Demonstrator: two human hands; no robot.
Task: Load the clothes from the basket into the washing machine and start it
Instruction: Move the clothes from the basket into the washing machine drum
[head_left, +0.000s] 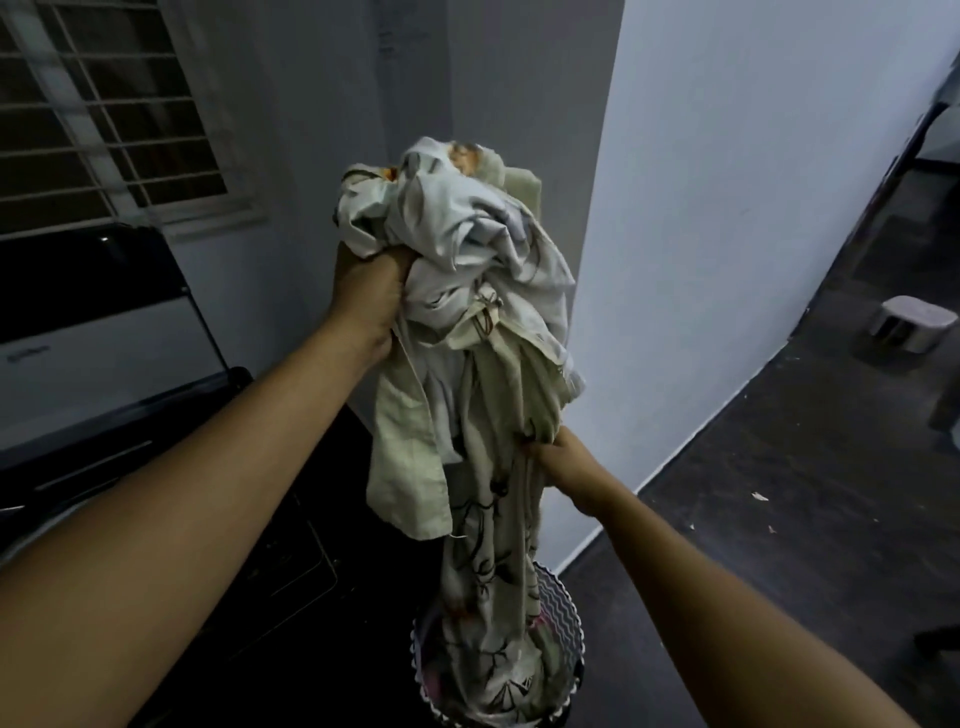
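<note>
Our right hand has a tight grip low on the long cloth, whose end hangs straight down into the wavy-walled basket. Higher up, our left hand clenches the soft, crumpled bundle of pale clothes. What looks like the washing machine sits off to the left, nearer our left hand.

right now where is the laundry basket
Head view, bottom centre: the basket stands on the floor at the foot of the white wall, directly under the clothes whose lower end hangs into it.
</note>
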